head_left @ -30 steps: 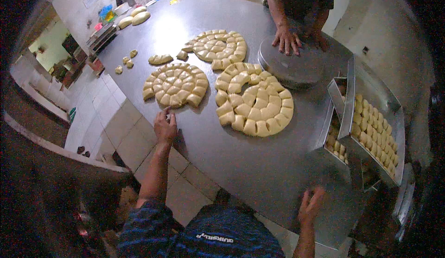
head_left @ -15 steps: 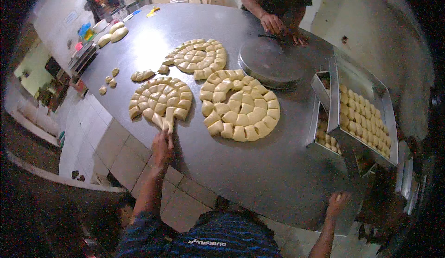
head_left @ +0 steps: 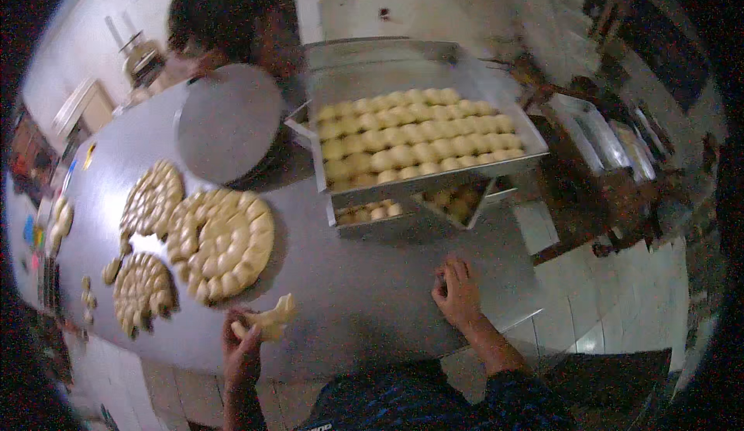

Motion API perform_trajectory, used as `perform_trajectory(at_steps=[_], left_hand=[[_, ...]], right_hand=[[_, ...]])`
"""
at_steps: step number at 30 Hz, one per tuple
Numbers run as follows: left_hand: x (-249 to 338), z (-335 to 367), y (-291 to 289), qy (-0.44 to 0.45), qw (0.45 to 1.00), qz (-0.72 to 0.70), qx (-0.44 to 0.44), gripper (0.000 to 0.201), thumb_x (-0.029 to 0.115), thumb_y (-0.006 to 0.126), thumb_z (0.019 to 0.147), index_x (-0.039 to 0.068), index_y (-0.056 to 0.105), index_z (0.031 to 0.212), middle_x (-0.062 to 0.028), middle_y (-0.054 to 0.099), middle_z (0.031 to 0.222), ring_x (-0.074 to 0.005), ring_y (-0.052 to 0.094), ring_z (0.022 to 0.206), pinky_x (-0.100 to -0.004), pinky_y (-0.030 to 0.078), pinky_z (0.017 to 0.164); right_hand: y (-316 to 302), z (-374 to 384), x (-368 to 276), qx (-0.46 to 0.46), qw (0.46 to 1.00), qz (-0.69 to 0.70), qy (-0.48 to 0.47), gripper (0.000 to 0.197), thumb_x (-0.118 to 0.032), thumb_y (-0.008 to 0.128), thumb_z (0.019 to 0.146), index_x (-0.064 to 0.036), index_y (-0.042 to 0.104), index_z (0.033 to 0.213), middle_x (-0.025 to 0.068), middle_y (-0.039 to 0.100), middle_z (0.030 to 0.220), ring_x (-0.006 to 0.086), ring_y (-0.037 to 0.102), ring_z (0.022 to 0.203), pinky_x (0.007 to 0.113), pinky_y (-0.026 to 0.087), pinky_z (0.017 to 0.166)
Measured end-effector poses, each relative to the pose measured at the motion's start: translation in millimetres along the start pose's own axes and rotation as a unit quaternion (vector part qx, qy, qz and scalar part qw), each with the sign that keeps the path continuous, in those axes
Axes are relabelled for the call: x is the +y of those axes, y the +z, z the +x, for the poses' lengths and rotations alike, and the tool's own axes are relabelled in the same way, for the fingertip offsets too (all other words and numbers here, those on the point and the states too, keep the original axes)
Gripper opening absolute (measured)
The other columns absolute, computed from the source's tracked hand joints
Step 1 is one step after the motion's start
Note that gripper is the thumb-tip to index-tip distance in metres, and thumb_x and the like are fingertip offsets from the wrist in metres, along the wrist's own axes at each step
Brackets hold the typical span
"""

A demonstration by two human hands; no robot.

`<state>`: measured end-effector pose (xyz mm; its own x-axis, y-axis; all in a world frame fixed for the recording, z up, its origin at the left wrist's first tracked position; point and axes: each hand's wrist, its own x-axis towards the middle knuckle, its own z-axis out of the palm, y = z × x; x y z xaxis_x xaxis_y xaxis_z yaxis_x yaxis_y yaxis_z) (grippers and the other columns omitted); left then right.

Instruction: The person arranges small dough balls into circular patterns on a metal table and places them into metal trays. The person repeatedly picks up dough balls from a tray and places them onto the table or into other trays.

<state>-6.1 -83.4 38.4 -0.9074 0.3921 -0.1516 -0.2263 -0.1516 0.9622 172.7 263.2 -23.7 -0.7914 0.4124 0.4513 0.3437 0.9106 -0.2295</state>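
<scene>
In my left hand (head_left: 242, 346), a pale, limp piece of dough (head_left: 270, 321) is gripped between thumb and fingers, held just above the table's near edge. My right hand (head_left: 459, 295) is over the table further right, fingers curled; a small dark patch shows between thumb and fingers, and what it is I cannot make out. Left of my left hand lie three rounds of dough cut into pieces: a large round (head_left: 232, 237), a far round (head_left: 153, 199) and a near round (head_left: 143, 291), which has a gap at its edge.
A metal tray (head_left: 434, 174) filled with rows of dough balls sits on other trays beyond my right hand. A person (head_left: 232, 24) stands across the metal table (head_left: 333, 291), behind a large round pan (head_left: 230, 125). Small dough bits (head_left: 87, 299) lie far left.
My view has swung right. The dough my left hand was pulling from the near round is now off it and has been carried rightward. My right hand has shifted across the table.
</scene>
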Motion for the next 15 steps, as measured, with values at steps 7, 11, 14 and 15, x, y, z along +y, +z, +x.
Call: perform_trajectory(at_steps=[7,11,14,15], left_hand=[[-18,7,59,-0.006,0.998,-0.054,0.021,0.038,0.003,0.060,0.074,0.009,0.039,0.105,-0.0042,0.044,0.096,-0.0185,0.048,0.088,-0.0347,0.046,0.075],[-36,-1,69,-0.048,0.999,-0.020,0.001,0.035,0.003,0.060,0.075,0.009,0.041,0.103,-0.0049,0.046,0.097,-0.0184,0.050,0.087,-0.0339,0.047,0.070],[-31,-9,94,-0.042,0.997,-0.008,0.060,0.036,0.004,0.061,0.075,0.009,0.043,0.106,-0.0053,0.049,0.096,-0.0175,0.052,0.080,-0.0306,0.046,0.066],[-27,-12,102,-0.038,0.995,-0.007,0.089,0.038,0.005,0.062,0.076,0.009,0.044,0.108,-0.0053,0.050,0.095,-0.0171,0.053,0.076,-0.0291,0.046,0.064]], right_hand=[[-142,78,80,-0.091,0.820,0.531,0.193,0.032,-0.012,0.055,0.074,-0.0031,0.050,0.104,0.0060,0.054,0.099,0.0162,0.054,0.093,0.030,0.047,0.075],[-187,219,100,0.248,0.823,0.509,0.039,0.031,-0.015,0.056,0.076,-0.0043,0.051,0.105,0.0060,0.053,0.103,0.0178,0.052,0.093,0.032,0.044,0.079],[-169,312,140,0.369,0.813,0.451,0.007,0.028,-0.023,0.059,0.079,-0.0030,0.054,0.097,0.0083,0.058,0.092,0.0191,0.055,0.081,0.033,0.044,0.075],[-142,334,159,0.340,0.871,0.354,0.019,0.027,-0.023,0.059,0.079,-0.0030,0.055,0.096,0.0100,0.059,0.089,0.0204,0.056,0.080,0.033,0.045,0.074]])
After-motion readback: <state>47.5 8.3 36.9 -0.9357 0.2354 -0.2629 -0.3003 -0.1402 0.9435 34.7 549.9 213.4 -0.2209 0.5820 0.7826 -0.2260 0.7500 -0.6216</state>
